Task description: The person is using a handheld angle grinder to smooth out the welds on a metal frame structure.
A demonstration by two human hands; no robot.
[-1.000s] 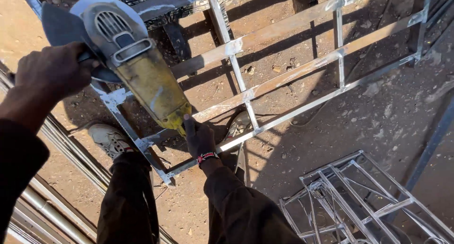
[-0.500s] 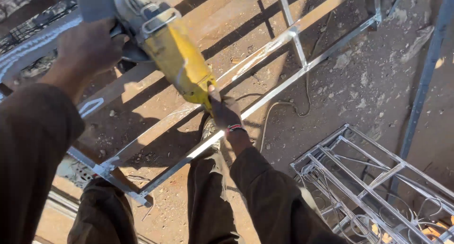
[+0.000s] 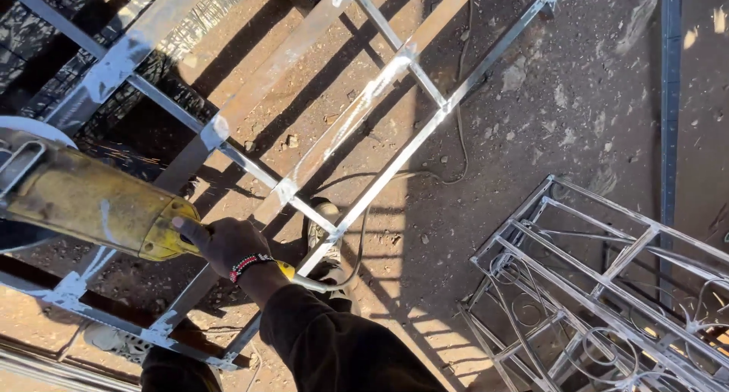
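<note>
One hand shows, the right hand (image 3: 228,244), low near the bottom edge of the ground. Its grip is closed around the back end of a yellow grinder (image 3: 91,202), which reaches off to the left edge. The left hand is out of view. Under the grinder lies a long metal frame (image 3: 380,88) on the dirt ground (image 3: 547,134), crossing up to the far right corner. A shoe (image 3: 328,244) stands beside it. A second frame (image 3: 600,286) with curly wire lies well apart at the near right, with bare dirt between.
</note>
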